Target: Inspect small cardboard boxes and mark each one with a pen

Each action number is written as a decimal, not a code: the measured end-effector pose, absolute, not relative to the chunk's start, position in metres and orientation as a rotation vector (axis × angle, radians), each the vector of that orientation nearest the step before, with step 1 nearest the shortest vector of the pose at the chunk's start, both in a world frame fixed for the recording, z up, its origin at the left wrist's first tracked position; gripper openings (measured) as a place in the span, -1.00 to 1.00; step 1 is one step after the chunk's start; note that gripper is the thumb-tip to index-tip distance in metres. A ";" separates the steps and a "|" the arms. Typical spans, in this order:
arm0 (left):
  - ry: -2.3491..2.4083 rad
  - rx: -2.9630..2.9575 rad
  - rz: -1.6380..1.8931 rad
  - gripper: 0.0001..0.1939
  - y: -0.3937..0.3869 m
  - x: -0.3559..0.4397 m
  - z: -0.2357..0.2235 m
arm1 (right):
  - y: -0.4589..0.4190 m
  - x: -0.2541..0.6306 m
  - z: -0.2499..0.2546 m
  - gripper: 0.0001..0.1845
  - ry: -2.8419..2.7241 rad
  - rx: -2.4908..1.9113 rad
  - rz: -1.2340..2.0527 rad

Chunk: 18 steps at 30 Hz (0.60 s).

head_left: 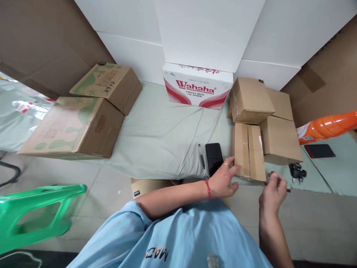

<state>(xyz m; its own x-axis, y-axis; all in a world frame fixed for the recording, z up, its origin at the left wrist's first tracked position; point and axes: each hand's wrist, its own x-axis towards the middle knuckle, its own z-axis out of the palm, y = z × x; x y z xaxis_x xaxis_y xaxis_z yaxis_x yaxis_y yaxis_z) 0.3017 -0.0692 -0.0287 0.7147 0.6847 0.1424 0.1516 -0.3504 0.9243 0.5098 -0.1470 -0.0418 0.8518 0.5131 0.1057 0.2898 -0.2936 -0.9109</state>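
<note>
A small cardboard box with clear tape along its top lies near the front edge of the cloth-covered table. My left hand, with a ring and a red cord at the wrist, has its fingers spread against the left front side of this box. Just off the box's front right corner, my right hand is closed around a slim dark object; only its ends show, so its kind is unclear. A black phone lies left of the box, beside a black pen.
More cardboard boxes stand behind and right of the taped box. A white Wahaba water carton is at the back, two larger cartons at left. Keys, an orange bottle and a dark flat device lie right. A green stool stands below left.
</note>
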 end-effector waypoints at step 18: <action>2.725 1.580 0.926 -0.15 0.012 -0.047 0.041 | -0.117 0.473 -0.009 -0.69 -1.394 -1.849 -0.357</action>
<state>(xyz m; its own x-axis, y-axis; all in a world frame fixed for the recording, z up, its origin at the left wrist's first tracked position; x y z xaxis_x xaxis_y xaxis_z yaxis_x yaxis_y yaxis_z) -0.0475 0.0122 0.0414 -0.5291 0.7549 0.3874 0.8347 0.3810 0.3976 0.4732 -0.1167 -0.0095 0.3596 0.6881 0.6302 0.9063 -0.0968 -0.4114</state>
